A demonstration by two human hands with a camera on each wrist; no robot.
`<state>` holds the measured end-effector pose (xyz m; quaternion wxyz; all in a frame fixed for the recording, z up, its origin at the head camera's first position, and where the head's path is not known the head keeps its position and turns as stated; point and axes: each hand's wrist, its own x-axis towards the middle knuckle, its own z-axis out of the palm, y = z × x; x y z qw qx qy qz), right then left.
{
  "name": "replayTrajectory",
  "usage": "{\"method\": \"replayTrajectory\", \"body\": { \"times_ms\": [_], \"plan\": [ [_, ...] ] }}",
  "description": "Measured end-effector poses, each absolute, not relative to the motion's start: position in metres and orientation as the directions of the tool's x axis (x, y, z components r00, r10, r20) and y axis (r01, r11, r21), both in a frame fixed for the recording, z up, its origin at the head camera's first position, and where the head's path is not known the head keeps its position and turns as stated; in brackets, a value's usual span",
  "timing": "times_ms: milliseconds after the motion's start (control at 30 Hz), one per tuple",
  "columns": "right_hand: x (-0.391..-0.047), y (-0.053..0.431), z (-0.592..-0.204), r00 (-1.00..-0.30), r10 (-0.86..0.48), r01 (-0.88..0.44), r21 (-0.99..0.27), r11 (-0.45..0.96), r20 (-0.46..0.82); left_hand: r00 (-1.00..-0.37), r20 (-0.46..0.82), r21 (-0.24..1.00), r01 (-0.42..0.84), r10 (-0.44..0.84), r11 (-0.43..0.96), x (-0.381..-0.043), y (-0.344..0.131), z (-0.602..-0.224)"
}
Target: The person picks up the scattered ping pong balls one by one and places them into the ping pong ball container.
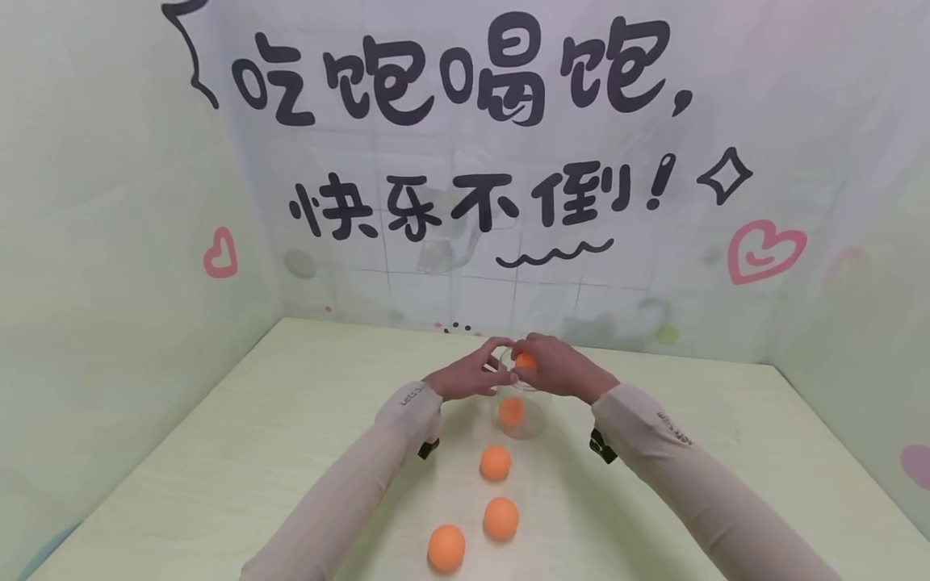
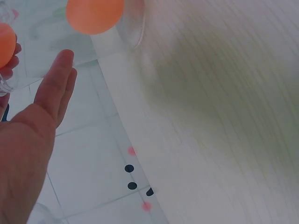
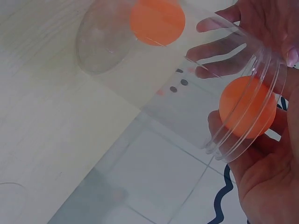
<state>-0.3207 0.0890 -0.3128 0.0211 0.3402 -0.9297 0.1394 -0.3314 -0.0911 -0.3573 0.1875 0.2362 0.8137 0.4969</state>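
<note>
A clear plastic jar (image 3: 140,86) with a threaded mouth stands upright near the back of the table. My left hand (image 1: 475,373) holds it near the rim, fingers spread along one side and thumb near the mouth. At the mouth, my right hand (image 1: 563,367) pinches an orange ball (image 3: 247,107), which shows through the threaded rim. Another orange ball (image 1: 512,411) lies inside the jar, near its bottom. In the left wrist view, the left hand (image 2: 37,121) reaches in from the left, below the ball in the jar (image 2: 95,14).
Three loose orange balls lie on the table in front of the jar: one (image 1: 496,462) closest to it, a second (image 1: 501,518) nearer me, and a third (image 1: 446,548) to the left. A printed curtain (image 1: 349,266) hangs behind the pale table (image 1: 240,452).
</note>
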Motion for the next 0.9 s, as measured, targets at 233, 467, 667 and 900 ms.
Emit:
{"method": "replayTrajectory", "body": {
  "times_ms": [233,467,667,900],
  "plan": [
    [-0.3214,0.088,-0.3152,-0.772,-0.625,-0.632,-0.239,0.737,0.112,-0.821,-0.085,0.9,0.181,0.565,0.398,-0.3329,-0.0912,-0.3594],
    [-0.3227,0.0893,-0.3144,-0.758,-0.639,-0.651,-0.223,0.726,0.131,-0.822,-0.074,0.903,0.186,0.565,0.388,-0.3339,-0.0913,-0.3588],
    [-0.3234,0.089,-0.3141,-0.753,-0.645,-0.657,-0.225,0.72,0.134,-0.82,-0.08,0.9,0.185,0.567,0.395,-0.3327,-0.0917,-0.358],
    [-0.324,0.0914,-0.3138,-0.735,-0.659,-0.677,-0.22,0.702,0.158,-0.819,-0.08,0.903,0.182,0.569,0.389,-0.3328,-0.091,-0.358]
  ]
}}
